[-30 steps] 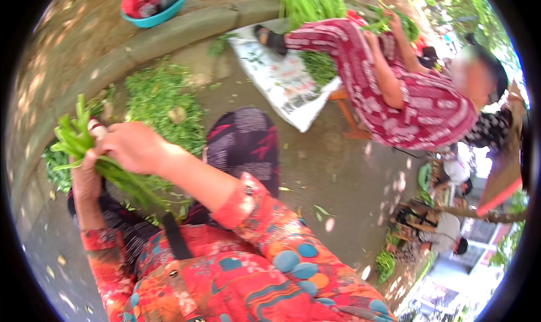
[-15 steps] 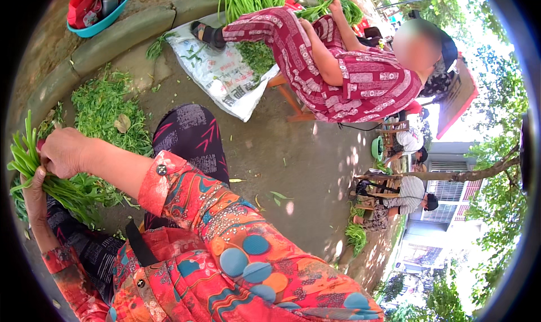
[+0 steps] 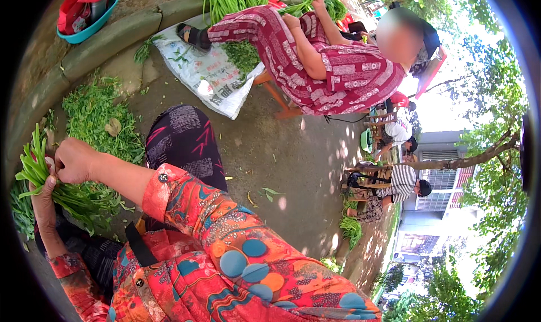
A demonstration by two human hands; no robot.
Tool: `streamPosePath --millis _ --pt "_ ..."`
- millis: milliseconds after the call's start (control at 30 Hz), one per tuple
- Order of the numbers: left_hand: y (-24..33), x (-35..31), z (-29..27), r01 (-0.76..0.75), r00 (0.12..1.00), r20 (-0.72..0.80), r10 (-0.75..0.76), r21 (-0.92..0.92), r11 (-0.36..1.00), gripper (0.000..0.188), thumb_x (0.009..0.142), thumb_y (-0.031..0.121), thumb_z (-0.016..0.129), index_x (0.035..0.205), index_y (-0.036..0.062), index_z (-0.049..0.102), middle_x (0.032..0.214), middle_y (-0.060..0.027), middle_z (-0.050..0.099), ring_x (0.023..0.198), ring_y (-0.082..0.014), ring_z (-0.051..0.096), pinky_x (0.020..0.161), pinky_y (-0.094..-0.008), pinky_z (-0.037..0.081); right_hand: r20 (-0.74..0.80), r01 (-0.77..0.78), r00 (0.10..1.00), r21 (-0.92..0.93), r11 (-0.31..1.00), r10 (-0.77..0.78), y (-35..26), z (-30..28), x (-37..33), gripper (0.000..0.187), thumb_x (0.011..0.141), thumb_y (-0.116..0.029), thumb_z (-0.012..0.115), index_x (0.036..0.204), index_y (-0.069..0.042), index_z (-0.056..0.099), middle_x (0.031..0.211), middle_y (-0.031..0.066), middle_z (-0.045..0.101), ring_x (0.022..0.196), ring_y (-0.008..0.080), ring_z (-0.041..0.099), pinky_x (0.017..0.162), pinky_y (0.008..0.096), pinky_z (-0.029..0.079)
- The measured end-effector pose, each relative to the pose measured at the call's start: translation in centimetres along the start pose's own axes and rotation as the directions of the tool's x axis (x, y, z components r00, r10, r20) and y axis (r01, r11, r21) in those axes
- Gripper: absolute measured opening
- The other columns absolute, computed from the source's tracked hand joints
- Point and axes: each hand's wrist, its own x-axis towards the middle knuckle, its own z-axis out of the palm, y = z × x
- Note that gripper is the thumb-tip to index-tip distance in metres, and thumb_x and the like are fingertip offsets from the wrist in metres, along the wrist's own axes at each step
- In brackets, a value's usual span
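A bunch of long-stemmed leafy greens (image 3: 76, 201) is gripped in my left hand (image 3: 44, 197), the stem ends pointing up and the leaves hanging over my lap. My right hand (image 3: 77, 160) is closed in a fist against the stems. A small pale pinkish bit shows between the two hands, too little of it to name. Whatever the right fingers pinch is hidden behind the knuckles. Beyond the hands, a loose heap of green leaves (image 3: 98, 119) lies on the ground, with a brown dry leaf (image 3: 113, 127) on it.
A co-worker (image 3: 338, 74) in patterned maroon clothes sits beside a white sack (image 3: 208, 94) and handles greens from a large pile (image 3: 225, 1). A teal basin (image 3: 90, 32) holding a red bag stands past the curb (image 3: 121, 32). Other people (image 3: 403, 181) sit farther off.
The view has shifted slightly, so the surroundings sit farther left. The bunch tilts a little differently, and both hands stay together at its stems.
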Motion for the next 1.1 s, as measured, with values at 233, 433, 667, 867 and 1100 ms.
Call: streamPosePath --millis 233,433,667,867,1100 --pt "0.5 -0.6 1.7 0.01 1.0 0.023 -0.011 0.051 0.999 0.036 0.076 0.013 0.075 0.107 0.006 0.058 0.092 0.0036 0.057 0.082 -0.0078 0.052 0.077 -0.0224 0.041 -0.049 0.06 0.996 -0.177 0.982 -0.07 0.0 0.5 -2.1 0.013 0.064 -0.016 0.061 0.067 -0.008 0.07 0.069 0.0151 0.065 0.072 0.0332 0.064 0.067 0.0402 0.052" --pt "0.1 -0.6 2.3 0.053 0.998 -0.032 -0.05 0.088 0.995 0.028 0.081 0.01 0.071 0.107 0.0062 0.059 0.091 0.0036 0.058 0.079 -0.0051 0.052 0.07 -0.0202 0.042 -0.147 -0.041 0.989 -0.198 0.979 0.011 0.1 0.2 -3.6 0.014 0.067 -0.017 0.061 0.068 -0.006 0.069 0.07 0.0169 0.065 0.073 0.0343 0.064 0.069 0.0407 0.052" --pt "0.5 -1.4 4.0 0.003 0.988 -0.152 -0.005 -0.016 1.0 0.025 0.082 0.009 0.069 0.105 0.0064 0.06 0.089 0.0044 0.058 0.075 -0.0047 0.051 0.066 -0.0198 0.041 -0.239 -0.123 0.954 0.235 0.964 0.18 -0.3 0.4 -3.8 0.012 0.066 -0.011 0.059 0.065 -0.001 0.067 0.064 0.0193 0.061 0.06 0.0325 0.061 0.061 0.038 0.05" --pt "1.1 -0.6 4.6 0.041 0.989 -0.137 -0.048 -0.056 0.998 0.024 0.082 0.008 0.069 0.105 0.0053 0.06 0.09 0.003 0.058 0.074 -0.0051 0.051 0.066 -0.0201 0.041 -0.483 -0.117 0.821 0.379 0.918 0.304 1.1 1.2 -2.7 0.009 0.066 -0.006 0.059 0.064 0.002 0.064 0.061 0.0169 0.06 0.056 0.0259 0.058 0.057 0.0354 0.048" --pt "4.7 1.1 5.6 0.103 0.992 -0.068 -0.108 -0.074 0.992 0.026 0.081 0.012 0.071 0.104 0.0047 0.059 0.088 0.0021 0.059 0.074 -0.0057 0.055 0.061 -0.0198 0.045 -0.455 0.216 0.89 0.382 0.899 -0.021 0.3 -0.8 -2.5 0.021 0.075 -0.001 0.057 0.094 0.002 0.065 0.073 0.0124 0.063 0.066 0.0184 0.06 0.063 0.0317 0.048"
